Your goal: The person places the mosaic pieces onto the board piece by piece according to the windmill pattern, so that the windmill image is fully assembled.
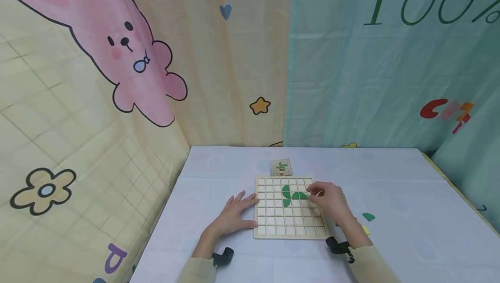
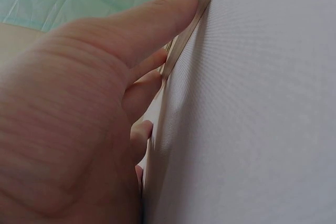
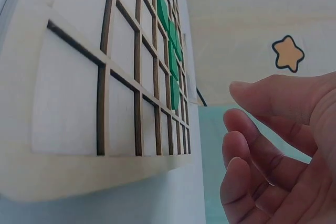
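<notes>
A square wooden grid board (image 1: pixel 289 236) lies on the table, its cells divided by thin raised strips. Several green quarter-round pieces (image 1: pixel 299 195) sit in cells of its upper middle, also visible as a row of green pieces (image 3: pixel 173 59) in the right wrist view. My left hand (image 1: pixel 233 215) rests at the board's left edge with fingers spread, thumb touching the frame. Over the board's right part is my right hand (image 1: pixel 330 200), just right of the green pieces. Its fingers are loosely bent, and in the right wrist view nothing shows between thumb and fingertips.
A small pattern card (image 1: pixel 281 167) with a green-and-brown picture lies just beyond the board. Right of the right forearm are a loose green piece (image 1: pixel 368 216) and a yellow piece (image 1: pixel 365 229), partly hidden. Printed curtains (image 1: pixel 234 70) stand behind the white table (image 1: pixel 410 196).
</notes>
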Action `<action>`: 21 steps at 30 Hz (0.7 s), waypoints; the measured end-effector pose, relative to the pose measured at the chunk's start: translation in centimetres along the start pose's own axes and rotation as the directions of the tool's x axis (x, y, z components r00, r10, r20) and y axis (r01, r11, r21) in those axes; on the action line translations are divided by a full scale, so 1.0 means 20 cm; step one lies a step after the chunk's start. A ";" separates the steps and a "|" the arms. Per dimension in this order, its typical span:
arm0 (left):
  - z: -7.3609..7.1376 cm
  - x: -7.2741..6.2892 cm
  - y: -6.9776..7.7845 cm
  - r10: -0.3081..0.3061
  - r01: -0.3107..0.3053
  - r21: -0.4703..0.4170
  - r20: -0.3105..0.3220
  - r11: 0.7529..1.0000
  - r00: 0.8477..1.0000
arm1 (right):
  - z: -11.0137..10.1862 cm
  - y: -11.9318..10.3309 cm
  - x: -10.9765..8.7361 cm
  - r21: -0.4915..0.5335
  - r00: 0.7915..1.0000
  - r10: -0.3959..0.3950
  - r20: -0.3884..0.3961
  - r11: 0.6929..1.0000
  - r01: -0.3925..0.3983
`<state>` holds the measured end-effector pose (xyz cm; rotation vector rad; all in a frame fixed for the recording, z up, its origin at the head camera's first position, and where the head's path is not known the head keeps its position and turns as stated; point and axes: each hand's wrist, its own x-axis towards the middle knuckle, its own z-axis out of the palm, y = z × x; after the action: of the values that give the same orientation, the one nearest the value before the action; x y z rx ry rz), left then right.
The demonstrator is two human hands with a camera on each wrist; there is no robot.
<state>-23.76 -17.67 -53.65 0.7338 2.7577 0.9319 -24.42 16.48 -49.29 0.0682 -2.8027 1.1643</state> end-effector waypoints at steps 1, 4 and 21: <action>0.00 0.00 0.00 0.002 -0.002 0.002 0.000 1.000 1.000 | -0.01 0.00 0.00 -0.001 1.000 0.005 -0.003 1.000 -0.006; 0.00 0.00 0.00 0.009 -0.009 0.007 0.001 1.000 1.000 | -0.03 0.02 -0.01 -0.008 1.000 0.017 -0.008 1.000 -0.017; 0.01 0.00 -0.02 0.006 -0.006 0.012 -0.007 1.000 1.000 | -0.16 0.17 -0.04 -0.026 0.998 0.036 0.047 0.999 -0.035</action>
<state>-23.89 -17.79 -54.04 0.7422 2.7708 0.9217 -23.57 21.16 -49.52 0.0451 -2.8706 1.1494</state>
